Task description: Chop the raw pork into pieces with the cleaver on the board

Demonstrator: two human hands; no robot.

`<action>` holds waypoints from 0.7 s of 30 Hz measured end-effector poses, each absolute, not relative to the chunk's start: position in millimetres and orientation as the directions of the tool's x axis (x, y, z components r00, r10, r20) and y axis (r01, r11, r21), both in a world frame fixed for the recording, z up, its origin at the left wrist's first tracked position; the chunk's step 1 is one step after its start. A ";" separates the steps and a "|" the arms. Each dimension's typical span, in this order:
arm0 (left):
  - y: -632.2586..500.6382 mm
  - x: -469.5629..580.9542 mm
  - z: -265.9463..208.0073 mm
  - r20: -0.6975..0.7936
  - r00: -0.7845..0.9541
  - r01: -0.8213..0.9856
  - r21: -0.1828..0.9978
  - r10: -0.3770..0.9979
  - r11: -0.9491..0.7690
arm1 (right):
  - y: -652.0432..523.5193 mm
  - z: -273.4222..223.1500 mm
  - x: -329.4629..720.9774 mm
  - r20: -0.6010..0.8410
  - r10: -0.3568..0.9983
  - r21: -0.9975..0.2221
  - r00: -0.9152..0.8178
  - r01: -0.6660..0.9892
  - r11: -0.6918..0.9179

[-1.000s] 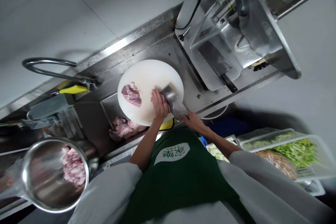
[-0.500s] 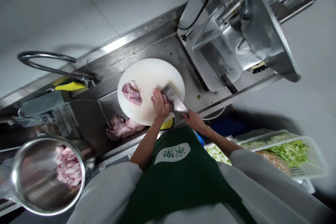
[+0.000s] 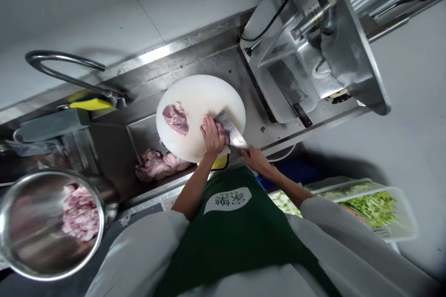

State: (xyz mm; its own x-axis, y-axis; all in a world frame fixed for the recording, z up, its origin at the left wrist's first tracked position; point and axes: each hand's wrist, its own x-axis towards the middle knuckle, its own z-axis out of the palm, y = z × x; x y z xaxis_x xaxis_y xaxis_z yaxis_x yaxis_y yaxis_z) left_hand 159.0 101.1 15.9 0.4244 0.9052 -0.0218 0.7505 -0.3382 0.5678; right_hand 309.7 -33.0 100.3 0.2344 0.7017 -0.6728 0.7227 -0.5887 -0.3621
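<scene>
On a round white cutting board (image 3: 198, 88), my left hand (image 3: 213, 137) presses down on a piece of raw meat (image 3: 223, 132), its fingers closed over it and hiding most of it. My right hand (image 3: 258, 160) grips the handle of a cleaver (image 3: 233, 133). The broad blade lies against the right side of the meat, beside my left fingers. A second piece of raw meat (image 3: 176, 118) rests on the left of the board, apart from both hands. More raw meat (image 3: 160, 164) lies in the sink below the board's left edge.
A steel pot (image 3: 101, 236) with cut meat (image 3: 81, 213) stands at lower left. A faucet (image 3: 66, 58) and yellow sponge (image 3: 90, 104) are at the back left. Right of the board, another cleaver (image 3: 287, 84) lies on a metal machine (image 3: 320, 55). Baskets of greens (image 3: 374, 209) stand lower right.
The whole view has shifted slightly, moving the pot further left in the picture. My hands, the cleaver and the meat keep nearly the same places on the board.
</scene>
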 end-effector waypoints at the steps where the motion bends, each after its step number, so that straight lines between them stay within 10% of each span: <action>1: 101.7 158.2 14.5 -0.017 0.429 0.745 0.572 0.903 -0.343 | -38.7 100.8 310.8 -0.680 0.695 -0.356 0.232 0.724 -0.590; 21: 101.5 126.6 16.6 0.031 0.453 0.698 0.610 0.891 -0.376 | 68.2 94.5 260.5 -0.553 0.798 -0.386 0.240 0.775 -0.501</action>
State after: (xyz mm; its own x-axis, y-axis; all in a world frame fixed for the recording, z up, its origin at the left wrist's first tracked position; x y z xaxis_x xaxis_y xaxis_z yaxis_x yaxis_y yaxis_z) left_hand 126.6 101.5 16.6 0.4530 0.8909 0.0315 0.6976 -0.3763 0.6097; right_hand 260.5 68.2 94.5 0.2396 0.7976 -0.5535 0.7748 -0.5006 -0.3860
